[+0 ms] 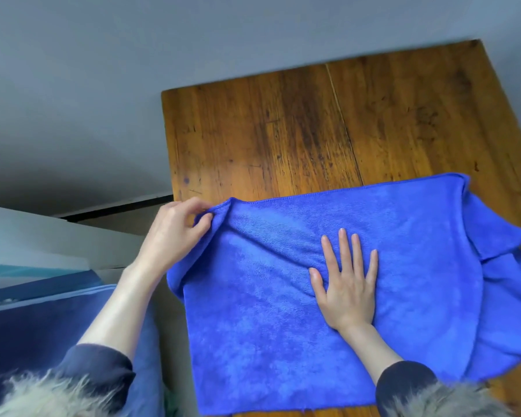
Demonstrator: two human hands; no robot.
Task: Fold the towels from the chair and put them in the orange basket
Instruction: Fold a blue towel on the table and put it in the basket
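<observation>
Evidently, a fold is being squared up on the bright blue microfibre towel (328,296), which is spread over the near half of the worn brown wooden surface (298,124). The right hand (348,284) is laid flat near the towel's middle, fingers straight and spread toward 12 o'clock; nothing is gripped, and the cloth is probably being pinned so that it cannot slide while the other side is worked. The left hand (175,233) is at 9 o'clock of the towel, where the far left corner is pinched between thumb and fingertips and lifted slightly, so a ridge of slack is raised along that edge. The grip is closed only on that corner, presumably so the edge can be tugged straight or carried over.

At 3 o'clock a looser layer of the same towel is bunched and reaches the surface's right edge. At 9 o'clock the cloth overhangs the left edge a little. Open wood is left from 11 to 1 o'clock, so room for a fold away from the body is judged ample. The orange basket is not in view.
</observation>
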